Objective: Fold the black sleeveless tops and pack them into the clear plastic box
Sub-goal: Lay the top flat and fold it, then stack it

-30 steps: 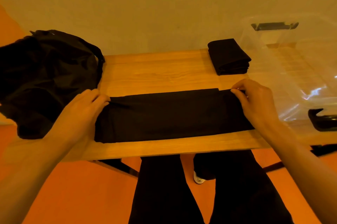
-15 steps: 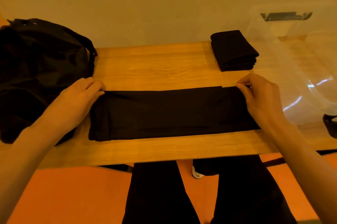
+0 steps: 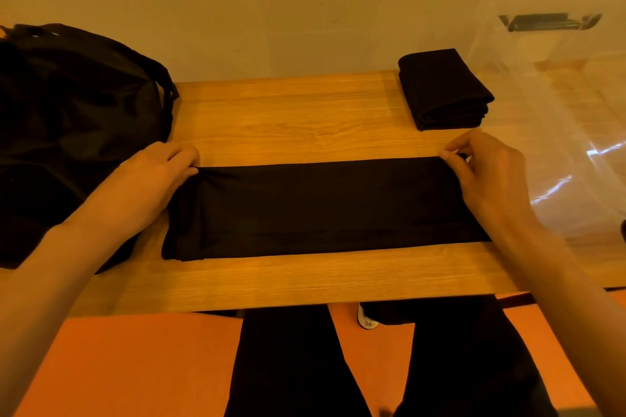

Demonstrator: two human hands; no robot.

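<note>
A black sleeveless top [image 3: 321, 206] lies on the wooden table [image 3: 288, 118], folded into a long horizontal strip. My left hand [image 3: 149, 186] grips its left end, where the cloth bunches under the fingers. My right hand [image 3: 487, 179] pinches the far right corner between thumb and fingers. A small stack of folded black tops [image 3: 443, 89] sits at the back right of the table. The clear plastic box [image 3: 559, 118] stands to the right, with a dark handle at its far rim.
A heap of black unfolded garments [image 3: 74, 131] with straps covers the table's left end. A pale wall runs close behind the table. My legs in black trousers and an orange floor show below the front edge.
Both hands have tightened on the strip's ends: the left now bunches the cloth, the right pinches the far corner. The camera has shifted slightly; the top stays in place.
</note>
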